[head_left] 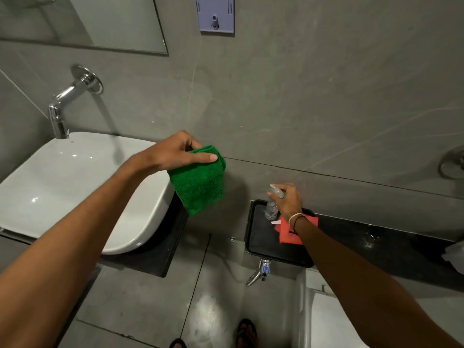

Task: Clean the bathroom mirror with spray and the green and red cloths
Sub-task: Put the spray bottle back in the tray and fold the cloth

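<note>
My left hand (173,153) grips a folded green cloth (198,182), which hangs in the air just right of the white basin. My right hand (288,199) is closed around a small clear spray bottle (271,209) that stands at the back of a black tray (263,244). A red cloth (288,232) lies on the tray, partly hidden under my right wrist. The mirror (82,21) hangs on the wall at the upper left; only its lower right corner shows.
A white basin (75,187) sits at left under a chrome wall tap (67,101). The tray rests on a dark ledge (376,249). A small chrome valve (261,270) sticks out below the tray. A white toilet (324,317) is at lower right. My feet show on the grey floor.
</note>
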Demonstrator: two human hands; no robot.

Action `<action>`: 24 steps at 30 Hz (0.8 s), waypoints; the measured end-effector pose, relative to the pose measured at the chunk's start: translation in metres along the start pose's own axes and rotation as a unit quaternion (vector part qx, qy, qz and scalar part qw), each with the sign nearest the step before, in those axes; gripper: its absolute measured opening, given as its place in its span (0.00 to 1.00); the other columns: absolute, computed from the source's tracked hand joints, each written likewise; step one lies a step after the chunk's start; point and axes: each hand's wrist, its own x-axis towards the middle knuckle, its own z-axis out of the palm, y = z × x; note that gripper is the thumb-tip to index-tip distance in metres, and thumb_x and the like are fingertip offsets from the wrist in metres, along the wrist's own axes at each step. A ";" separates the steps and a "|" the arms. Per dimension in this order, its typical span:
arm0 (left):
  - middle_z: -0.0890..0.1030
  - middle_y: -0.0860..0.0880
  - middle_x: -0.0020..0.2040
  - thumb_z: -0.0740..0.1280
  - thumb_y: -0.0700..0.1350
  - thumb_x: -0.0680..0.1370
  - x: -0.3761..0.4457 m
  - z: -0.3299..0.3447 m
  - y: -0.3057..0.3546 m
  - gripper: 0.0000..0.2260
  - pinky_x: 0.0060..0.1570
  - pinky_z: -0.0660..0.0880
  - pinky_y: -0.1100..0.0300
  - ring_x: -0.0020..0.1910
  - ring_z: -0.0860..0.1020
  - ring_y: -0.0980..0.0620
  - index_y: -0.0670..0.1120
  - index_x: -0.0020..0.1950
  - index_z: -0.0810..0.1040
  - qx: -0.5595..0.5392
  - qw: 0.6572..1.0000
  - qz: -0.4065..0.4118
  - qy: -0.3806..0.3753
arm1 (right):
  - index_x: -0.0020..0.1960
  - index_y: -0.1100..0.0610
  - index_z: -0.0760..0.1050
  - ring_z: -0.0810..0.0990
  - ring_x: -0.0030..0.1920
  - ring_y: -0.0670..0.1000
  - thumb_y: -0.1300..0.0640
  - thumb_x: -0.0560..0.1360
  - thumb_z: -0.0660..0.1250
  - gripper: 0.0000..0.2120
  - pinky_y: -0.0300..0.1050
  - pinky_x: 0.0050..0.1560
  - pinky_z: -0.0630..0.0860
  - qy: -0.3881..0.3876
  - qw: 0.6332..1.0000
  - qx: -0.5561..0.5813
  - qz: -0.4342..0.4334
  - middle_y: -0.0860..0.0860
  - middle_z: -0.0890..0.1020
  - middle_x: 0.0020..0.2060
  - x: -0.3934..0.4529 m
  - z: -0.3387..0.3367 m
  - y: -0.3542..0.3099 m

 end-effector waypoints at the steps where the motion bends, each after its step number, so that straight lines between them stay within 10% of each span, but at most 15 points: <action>1: 0.88 0.37 0.42 0.72 0.51 0.78 -0.001 0.000 0.004 0.15 0.31 0.81 0.62 0.37 0.87 0.44 0.38 0.48 0.87 0.002 1.000 0.005 -0.003 | 0.65 0.65 0.80 0.78 0.66 0.61 0.63 0.75 0.76 0.20 0.55 0.72 0.75 -0.008 1.000 -0.016 -0.001 0.62 0.79 0.64 -0.002 -0.002 -0.002; 8: 0.87 0.34 0.41 0.73 0.51 0.77 -0.024 -0.020 0.054 0.17 0.30 0.78 0.62 0.34 0.84 0.46 0.36 0.45 0.87 0.055 0.997 0.048 -0.009 | 0.66 0.56 0.77 0.79 0.60 0.50 0.38 0.72 0.74 0.30 0.43 0.65 0.76 0.077 0.963 -0.065 -0.249 0.53 0.77 0.59 -0.036 -0.020 -0.103; 13: 0.87 0.37 0.39 0.74 0.53 0.76 -0.060 -0.064 0.110 0.16 0.27 0.76 0.64 0.31 0.82 0.50 0.40 0.46 0.88 0.067 0.994 0.080 0.009 | 0.59 0.46 0.81 0.85 0.58 0.43 0.45 0.75 0.71 0.14 0.43 0.62 0.81 -0.291 0.898 0.140 -0.299 0.44 0.87 0.54 -0.063 -0.047 -0.246; 19: 0.89 0.42 0.50 0.69 0.59 0.78 -0.133 -0.144 0.151 0.18 0.39 0.83 0.60 0.44 0.87 0.48 0.46 0.54 0.87 -0.087 0.975 0.134 0.152 | 0.47 0.60 0.86 0.87 0.46 0.49 0.57 0.76 0.74 0.06 0.41 0.47 0.85 -0.351 0.838 0.189 -0.372 0.51 0.89 0.45 -0.089 -0.056 -0.368; 21: 0.85 0.40 0.59 0.63 0.64 0.79 -0.152 -0.160 0.145 0.25 0.54 0.85 0.49 0.55 0.84 0.41 0.47 0.62 0.84 -0.289 0.923 0.162 0.194 | 0.50 0.59 0.87 0.88 0.48 0.52 0.52 0.74 0.77 0.11 0.44 0.50 0.86 -0.349 0.822 0.249 -0.375 0.53 0.89 0.47 -0.100 -0.054 -0.406; 24: 0.80 0.34 0.66 0.58 0.61 0.82 -0.158 -0.149 0.132 0.28 0.64 0.77 0.37 0.65 0.79 0.34 0.40 0.71 0.76 -0.559 0.751 0.276 0.217 | 0.48 0.61 0.86 0.88 0.45 0.49 0.52 0.71 0.79 0.13 0.41 0.46 0.85 -0.357 0.805 0.320 -0.348 0.54 0.89 0.45 -0.107 -0.041 -0.458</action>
